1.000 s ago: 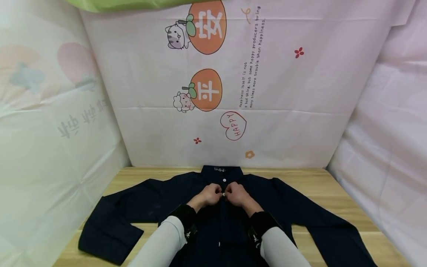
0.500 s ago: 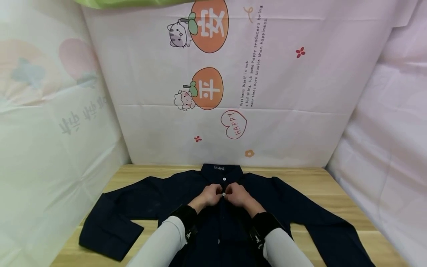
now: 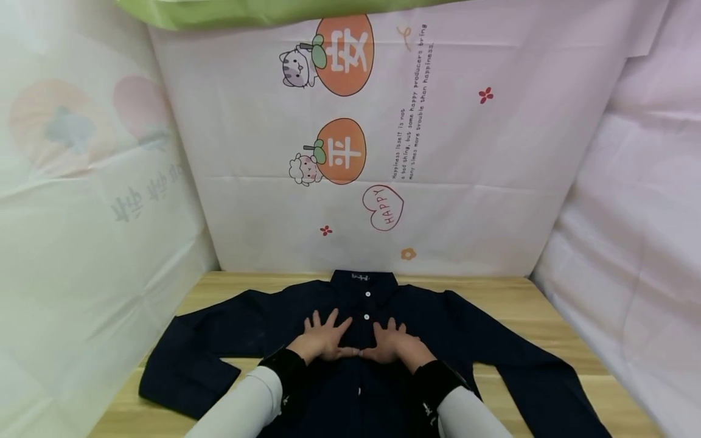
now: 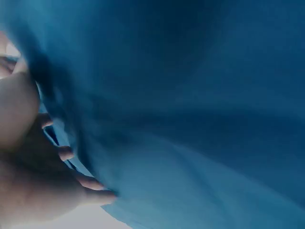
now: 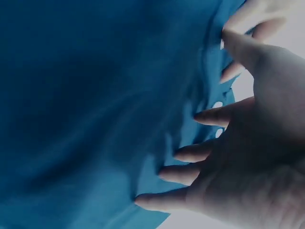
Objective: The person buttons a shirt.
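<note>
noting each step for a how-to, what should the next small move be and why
Probably pinch the shirt where the thumbs seem to meet, using the left grip and right grip together: both have fingers spread on it, the thumbs sit along its centre line, and a white spot, perhaps a button, shows by the right thumb.

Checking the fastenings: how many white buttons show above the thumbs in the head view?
2: the upper button at the collar and the lower button between the left hand and the right hand. Others may be hidden beneath them.
</note>
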Demonstrator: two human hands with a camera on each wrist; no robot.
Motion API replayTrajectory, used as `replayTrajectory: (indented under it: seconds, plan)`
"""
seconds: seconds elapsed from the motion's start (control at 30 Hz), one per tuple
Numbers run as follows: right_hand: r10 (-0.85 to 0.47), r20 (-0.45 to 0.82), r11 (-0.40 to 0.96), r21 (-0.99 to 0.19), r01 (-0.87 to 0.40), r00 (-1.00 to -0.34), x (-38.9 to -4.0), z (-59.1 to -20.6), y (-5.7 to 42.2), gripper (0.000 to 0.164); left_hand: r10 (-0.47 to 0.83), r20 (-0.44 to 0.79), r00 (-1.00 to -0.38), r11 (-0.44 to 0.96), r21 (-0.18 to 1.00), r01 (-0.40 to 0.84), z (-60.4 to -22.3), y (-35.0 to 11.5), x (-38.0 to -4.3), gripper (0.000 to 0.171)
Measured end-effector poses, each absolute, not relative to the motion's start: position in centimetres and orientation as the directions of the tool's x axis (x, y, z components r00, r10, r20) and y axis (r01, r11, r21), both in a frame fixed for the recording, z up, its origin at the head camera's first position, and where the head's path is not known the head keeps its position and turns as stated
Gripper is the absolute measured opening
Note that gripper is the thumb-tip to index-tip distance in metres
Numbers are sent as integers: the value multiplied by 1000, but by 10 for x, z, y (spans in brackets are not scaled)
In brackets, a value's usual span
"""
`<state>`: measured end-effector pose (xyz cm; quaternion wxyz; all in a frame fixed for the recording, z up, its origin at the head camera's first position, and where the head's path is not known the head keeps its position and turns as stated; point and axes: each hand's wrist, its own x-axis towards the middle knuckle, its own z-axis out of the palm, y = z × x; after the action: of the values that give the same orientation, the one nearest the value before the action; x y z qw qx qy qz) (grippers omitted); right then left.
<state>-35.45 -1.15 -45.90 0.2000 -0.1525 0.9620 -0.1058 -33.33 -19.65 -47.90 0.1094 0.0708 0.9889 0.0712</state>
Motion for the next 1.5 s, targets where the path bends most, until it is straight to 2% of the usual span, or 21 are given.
replayTrajectory:
  seconds: [0.1, 0.17, 0.63, 0.8, 0.93, 1.0, 1.1, 1.2, 1.27, 1.43, 1.5]
  plan:
    - [-324, -377, 938, -250, -242, -868, -354, -462, -7, 91, 132, -256, -958, 987, 128, 101, -479, -205, -329, 91]
    - [-332, -370, 935, -251, -251, -868, -356, -464, -4, 93, 126, -271, -954, 988, 123, 96, -478, -208, -329, 96]
    - [-372, -294, 912, -292, -288, -880, -382, -466, -2, 96, 128, -221, -967, 990, 87, 111, -478, -213, -353, 98]
    - [-394, -278, 904, -290, -314, -876, -370, -463, -9, 92, 280, -149, -948, 960, 70, 273, -479, -208, -344, 93]
    - [-401, -256, 909, -229, -347, -880, -357, -457, -21, 88, 457, -41, -888, 887, 99, 452, -479, -202, -338, 79]
    - [-395, -246, 913, -215, -348, -885, -352, -454, -25, 82, 521, -12, -854, 838, 201, 508, -481, -201, -338, 65]
    - [-390, -227, 913, -219, -344, -892, -348, -452, -27, 64, 586, 24, -810, 753, 355, 554, -504, -205, -351, 50]
    - [-400, -205, 903, -257, -345, -894, -348, -450, -23, 47, 596, 19, -803, 699, 479, 531, -511, -206, -354, 42]
    - [-410, -191, 888, -309, -342, -892, -350, -447, -20, 37, 574, -8, -819, 695, 534, 482, -497, -203, -348, 37]
    - [-396, -120, 842, -444, -308, -910, -358, -445, -11, 7, 483, -58, -874, 746, 551, 375, -472, -190, -335, 25]
    - [-371, -97, 829, -483, -283, -924, -359, -447, -6, 15, 452, -61, -890, 771, 529, 356, -474, -185, -338, 17]
